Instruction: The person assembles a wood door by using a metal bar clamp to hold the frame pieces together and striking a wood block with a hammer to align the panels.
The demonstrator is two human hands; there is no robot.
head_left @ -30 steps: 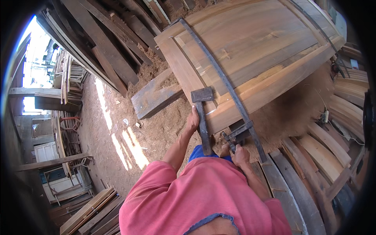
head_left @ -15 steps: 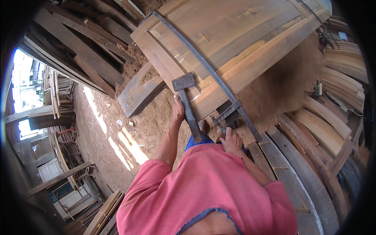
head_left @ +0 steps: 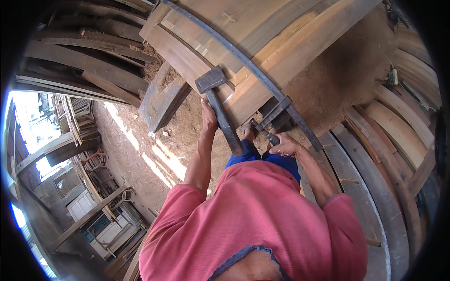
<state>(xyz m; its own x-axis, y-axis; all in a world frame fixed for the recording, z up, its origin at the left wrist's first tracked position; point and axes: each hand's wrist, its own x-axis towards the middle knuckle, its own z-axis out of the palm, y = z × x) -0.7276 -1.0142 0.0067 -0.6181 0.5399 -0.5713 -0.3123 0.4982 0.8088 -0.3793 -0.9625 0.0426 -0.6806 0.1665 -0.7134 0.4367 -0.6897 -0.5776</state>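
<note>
The left hand (head_left: 208, 114) is closed around the handle of a hammer (head_left: 220, 110). The hammer head lies against the near edge of a wooden door panel (head_left: 243, 42), just left of a long metal bar clamp (head_left: 262, 77) running diagonally across the panel. The right hand (head_left: 286, 146) grips the clamp screw handle (head_left: 267, 136) at the clamp's lower jaw, just below the panel's near edge. A thick timber block (head_left: 161, 98) lies on the sawdust-covered floor (head_left: 154, 154) left of the hammer. Curved planks (head_left: 398, 131) are stacked to the right.
</note>
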